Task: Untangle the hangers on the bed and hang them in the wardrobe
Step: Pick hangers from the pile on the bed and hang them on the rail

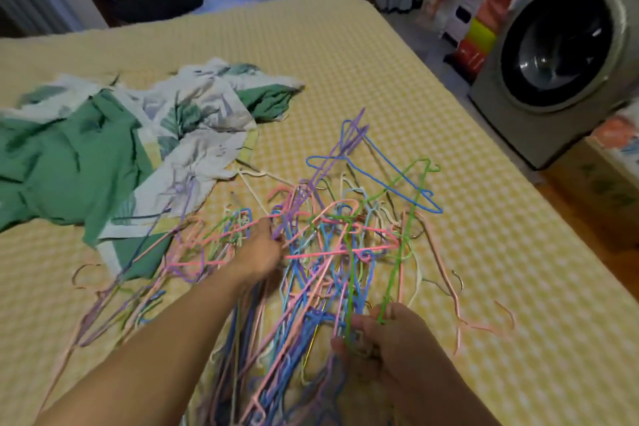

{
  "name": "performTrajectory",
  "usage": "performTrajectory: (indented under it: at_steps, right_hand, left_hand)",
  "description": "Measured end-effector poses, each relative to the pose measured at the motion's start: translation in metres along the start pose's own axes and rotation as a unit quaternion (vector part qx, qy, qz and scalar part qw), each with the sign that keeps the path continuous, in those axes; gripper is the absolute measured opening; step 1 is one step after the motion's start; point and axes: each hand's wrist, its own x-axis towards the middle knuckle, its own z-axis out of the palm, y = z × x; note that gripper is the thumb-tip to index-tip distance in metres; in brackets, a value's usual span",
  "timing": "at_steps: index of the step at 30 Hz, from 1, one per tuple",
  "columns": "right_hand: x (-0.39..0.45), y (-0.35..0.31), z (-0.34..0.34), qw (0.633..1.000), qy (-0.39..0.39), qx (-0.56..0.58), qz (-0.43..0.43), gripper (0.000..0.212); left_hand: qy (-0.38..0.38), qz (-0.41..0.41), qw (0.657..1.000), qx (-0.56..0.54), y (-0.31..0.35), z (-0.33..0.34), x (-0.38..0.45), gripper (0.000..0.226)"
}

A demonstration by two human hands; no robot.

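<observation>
A tangled heap of thin wire hangers (332, 245) in pink, blue, purple, green and white lies on the yellow checked bed (397, 86). My left hand (257, 249) reaches into the middle of the heap and pinches a purple hanger (332, 162) that sticks up and away from me. My right hand (390, 342), nearer to me, grips a bunch of hangers, among them a green hanger (403, 218) that rises out of the pile. A blue hanger (387, 180) juts out at the heap's far side. The wardrobe is not in view.
A crumpled green and white leaf-print cloth (114, 149) lies on the bed to the left of the heap. A grey front-loading washing machine (567, 55) stands beyond the bed's right edge, with cardboard boxes (608, 176) beside it. Stools and hanging clothes stand past the bed's far end.
</observation>
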Motion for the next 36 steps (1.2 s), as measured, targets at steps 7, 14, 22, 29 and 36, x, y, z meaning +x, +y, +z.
performTrajectory:
  at_steps: [7, 14, 22, 29, 36]
  right_hand:
    - [0.003, 0.013, 0.0, 1.0, 0.019, -0.013, 0.013, 0.018]
    - [0.017, -0.003, 0.026, 0.998, 0.058, 0.0, 0.021, 0.022]
    - [0.02, 0.007, -0.009, 0.962, 0.106, -0.231, -0.1, 0.016]
    - [-0.016, -0.02, -0.027, 0.99, 0.045, -0.117, -0.064, 0.025]
    - [-0.001, -0.014, -0.022, 0.987, 0.08, -0.114, -0.078, 0.016]
  left_hand:
    - [0.032, -0.068, 0.974, -0.215, -0.003, 0.016, 0.003, 0.026]
    - [0.017, -0.057, 0.971, -0.233, -0.005, 0.027, -0.024, 0.013]
    - [0.011, -0.058, 0.979, -0.196, -0.006, 0.022, -0.021, 0.026]
    - [0.024, -0.087, 0.983, -0.162, 0.0, 0.023, -0.026, 0.042]
    - [0.034, -0.061, 0.991, -0.114, 0.0, 0.022, -0.039, 0.016]
